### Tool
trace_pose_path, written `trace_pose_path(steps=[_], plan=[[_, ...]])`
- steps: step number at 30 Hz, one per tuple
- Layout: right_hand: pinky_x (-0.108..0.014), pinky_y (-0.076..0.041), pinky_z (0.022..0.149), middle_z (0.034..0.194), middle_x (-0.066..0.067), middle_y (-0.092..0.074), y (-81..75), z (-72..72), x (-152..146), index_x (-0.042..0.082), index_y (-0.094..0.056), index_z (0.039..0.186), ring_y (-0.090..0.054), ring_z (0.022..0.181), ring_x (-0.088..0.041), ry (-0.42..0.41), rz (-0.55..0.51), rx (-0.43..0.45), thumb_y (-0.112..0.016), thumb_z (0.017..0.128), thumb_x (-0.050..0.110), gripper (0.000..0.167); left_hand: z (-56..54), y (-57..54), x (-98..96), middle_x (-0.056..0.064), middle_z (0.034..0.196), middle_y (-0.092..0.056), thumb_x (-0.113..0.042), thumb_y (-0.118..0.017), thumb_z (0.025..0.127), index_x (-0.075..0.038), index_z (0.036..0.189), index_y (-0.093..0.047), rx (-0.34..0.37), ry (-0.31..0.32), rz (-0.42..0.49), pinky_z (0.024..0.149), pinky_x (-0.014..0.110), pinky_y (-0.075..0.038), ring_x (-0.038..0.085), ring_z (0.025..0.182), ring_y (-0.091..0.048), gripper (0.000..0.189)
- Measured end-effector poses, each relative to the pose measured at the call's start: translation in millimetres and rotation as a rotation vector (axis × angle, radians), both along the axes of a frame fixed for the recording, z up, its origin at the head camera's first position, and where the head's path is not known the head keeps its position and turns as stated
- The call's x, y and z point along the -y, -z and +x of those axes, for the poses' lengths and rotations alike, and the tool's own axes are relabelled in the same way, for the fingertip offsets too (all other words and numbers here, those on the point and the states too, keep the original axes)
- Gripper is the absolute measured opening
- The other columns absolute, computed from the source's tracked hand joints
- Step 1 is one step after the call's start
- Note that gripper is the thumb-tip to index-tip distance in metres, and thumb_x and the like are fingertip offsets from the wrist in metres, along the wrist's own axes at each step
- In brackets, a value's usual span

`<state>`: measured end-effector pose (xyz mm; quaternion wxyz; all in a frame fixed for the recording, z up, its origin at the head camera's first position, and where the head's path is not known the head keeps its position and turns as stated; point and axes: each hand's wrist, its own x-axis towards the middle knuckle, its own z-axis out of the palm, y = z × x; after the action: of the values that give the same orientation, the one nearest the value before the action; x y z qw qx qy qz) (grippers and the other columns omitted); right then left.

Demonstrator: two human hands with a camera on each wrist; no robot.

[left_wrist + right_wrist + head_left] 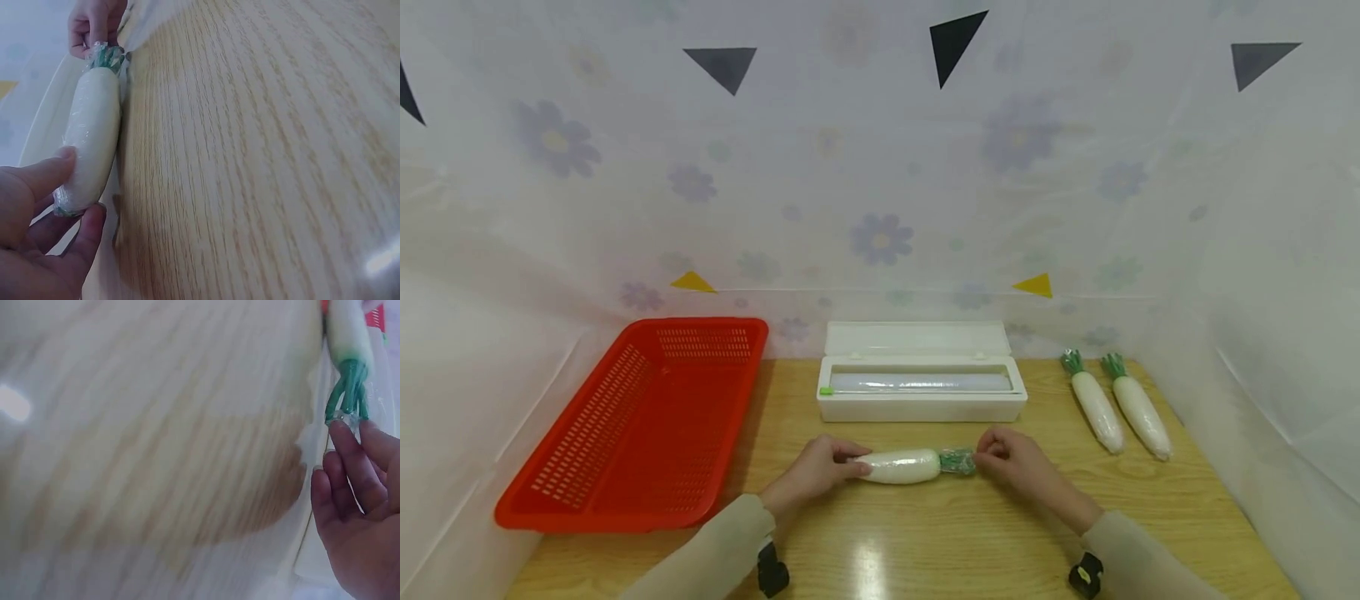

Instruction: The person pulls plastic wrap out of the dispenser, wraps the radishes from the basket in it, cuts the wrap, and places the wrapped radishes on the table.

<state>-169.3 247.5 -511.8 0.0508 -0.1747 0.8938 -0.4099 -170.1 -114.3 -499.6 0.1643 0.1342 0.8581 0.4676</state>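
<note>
A white radish (901, 467) with short green stalks (957, 461), wrapped in clear plastic film, lies crosswise in front of a white box. My left hand (814, 475) grips its leafless end, thumb on one side and fingers on the other, as the left wrist view shows of the radish (94, 131). At the stalk end my right hand (1021, 465) pinches the film between thumb and index finger. In the right wrist view the film (347, 417) bunches at the fingertips, just past the green stalks (351, 387).
Behind the radish stands the white box (921, 408), lid raised, with a roll of clear film (921, 382) inside. A red plastic basket (617, 521) is at the left. Two more wrapped radishes (1097, 412) lie at the right on the wooden table (970, 542). White sheeting surrounds it.
</note>
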Motion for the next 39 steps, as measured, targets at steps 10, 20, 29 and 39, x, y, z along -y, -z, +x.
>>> trace_pose_path(steps=[10, 20, 29, 39], plan=[[-0.028, -0.054, 0.075, 0.100, -0.003, -0.075, -2.0, 3.6, 8, 0.004, -0.075, 0.109, -0.066, 0.091, -0.012, 0.070, -0.019, 0.110, -0.066, 0.104, 0.028, 0.026, 5.8, -1.1, 0.8, 0.006, 0.113, -0.076, -0.021, -0.082, 0.091, -0.007, 0.116, -0.079, -0.046, -0.006, 0.013, 0.083, 0.032, -0.051, 0.014, 0.093, -0.059, 0.029], [-0.025, -0.053, 0.076, 0.093, 0.002, -0.078, -0.1, 5.1, 14, 0.002, -0.065, 0.122, -0.070, 0.084, -0.007, -0.010, -0.036, 0.027, -0.071, 0.100, 0.021, 0.030, 5.6, 2.6, -0.6, 0.003, 0.106, -0.074, -0.013, -0.082, 0.090, -0.006, 0.111, -0.076, -0.218, 0.035, 0.032, 0.080, 0.025, -0.051, 0.012, 0.091, -0.060, 0.023], [-0.027, -0.054, 0.071, 0.090, 0.006, -0.073, -7.9, 3.7, 15, 0.012, -0.071, 0.103, -0.067, 0.083, -0.005, -0.058, -0.027, -0.110, -0.068, 0.102, 0.019, 0.008, 13.8, 9.6, 1.7, 0.000, 0.104, -0.072, -0.015, -0.082, 0.091, -0.010, 0.108, -0.072, -0.346, 0.130, 0.019, 0.077, 0.026, -0.053, 0.010, 0.089, -0.061, 0.021], [-0.030, -0.056, 0.081, 0.095, 0.009, -0.069, -5.9, 4.7, 7, 0.018, -0.069, 0.095, -0.063, 0.089, -0.004, -0.124, 0.025, -0.156, -0.075, 0.097, 0.016, 0.007, 21.0, 13.8, 1.0, -0.001, 0.099, -0.074, -0.017, -0.073, 0.098, -0.013, 0.099, -0.075, -0.294, 0.178, 0.100, 0.083, 0.027, -0.057, 0.008, 0.093, -0.068, 0.004]])
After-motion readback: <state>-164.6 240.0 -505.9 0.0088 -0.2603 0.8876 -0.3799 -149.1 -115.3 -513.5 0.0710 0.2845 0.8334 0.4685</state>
